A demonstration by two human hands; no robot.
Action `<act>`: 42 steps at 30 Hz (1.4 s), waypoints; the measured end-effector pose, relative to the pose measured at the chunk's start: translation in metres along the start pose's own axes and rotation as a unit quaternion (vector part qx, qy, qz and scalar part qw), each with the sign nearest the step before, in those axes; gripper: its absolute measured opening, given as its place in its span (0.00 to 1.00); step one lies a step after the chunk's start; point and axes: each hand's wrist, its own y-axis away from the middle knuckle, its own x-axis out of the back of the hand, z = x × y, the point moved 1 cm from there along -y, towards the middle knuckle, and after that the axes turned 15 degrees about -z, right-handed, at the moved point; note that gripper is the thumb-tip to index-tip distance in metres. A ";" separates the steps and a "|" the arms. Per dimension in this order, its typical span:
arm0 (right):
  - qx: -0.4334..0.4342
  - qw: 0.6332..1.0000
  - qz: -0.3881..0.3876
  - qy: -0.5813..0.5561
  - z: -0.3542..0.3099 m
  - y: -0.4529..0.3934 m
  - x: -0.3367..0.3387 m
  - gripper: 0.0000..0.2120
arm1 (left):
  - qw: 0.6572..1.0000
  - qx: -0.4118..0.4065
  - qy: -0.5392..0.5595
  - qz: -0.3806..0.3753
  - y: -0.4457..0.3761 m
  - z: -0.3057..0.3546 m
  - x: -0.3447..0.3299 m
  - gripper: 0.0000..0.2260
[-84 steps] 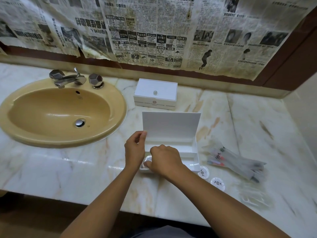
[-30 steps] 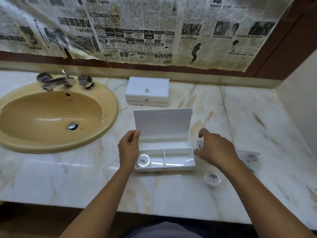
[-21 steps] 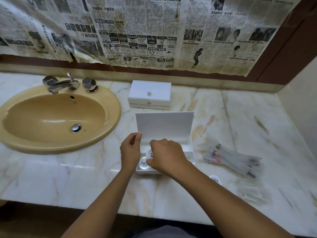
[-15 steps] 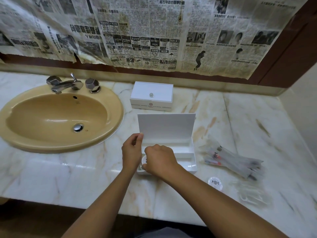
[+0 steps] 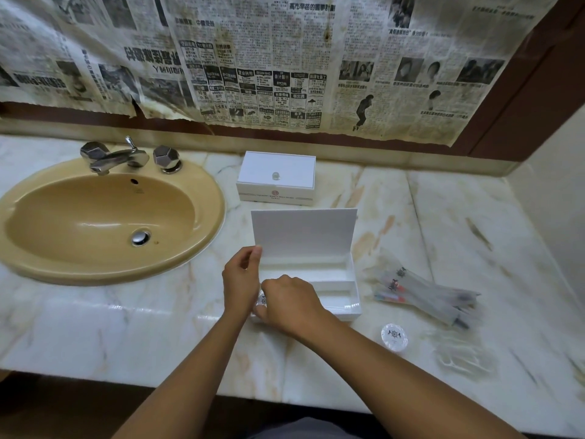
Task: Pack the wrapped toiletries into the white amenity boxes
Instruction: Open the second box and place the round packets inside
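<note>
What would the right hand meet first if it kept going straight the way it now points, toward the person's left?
Most likely the left hand, which sits right beside the right hand at the left end of the open white box. A small round packet shows between them; depth is unclear, so it may come first.

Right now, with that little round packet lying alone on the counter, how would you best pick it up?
Probably from straight above, pinching the rim on opposite sides. The round packet lies flat on the marble counter, printed face up, with bare counter all round it, so fingertips can close on its edge. The right hand is nearest, though it is busy at the open box.
</note>
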 end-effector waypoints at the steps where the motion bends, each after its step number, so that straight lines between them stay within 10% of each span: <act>1: 0.001 1.000 0.002 -0.004 0.000 0.000 -0.001 0.15 | 1.000 -0.002 -0.001 0.000 0.000 0.000 0.000 0.07; 13: -0.083 0.987 0.113 -0.077 0.065 0.052 0.023 0.18 | 1.000 -0.004 -0.002 -0.014 0.001 0.001 0.002 0.06; 25: -0.240 0.962 -0.053 -0.118 0.137 0.102 -0.030 0.33 | 1.000 -0.018 0.008 -0.014 0.001 0.000 0.001 0.06; 42: -0.207 0.972 -0.011 -0.106 0.151 0.070 -0.050 0.17 | 1.000 -0.013 0.016 -0.015 0.002 0.002 0.001 0.06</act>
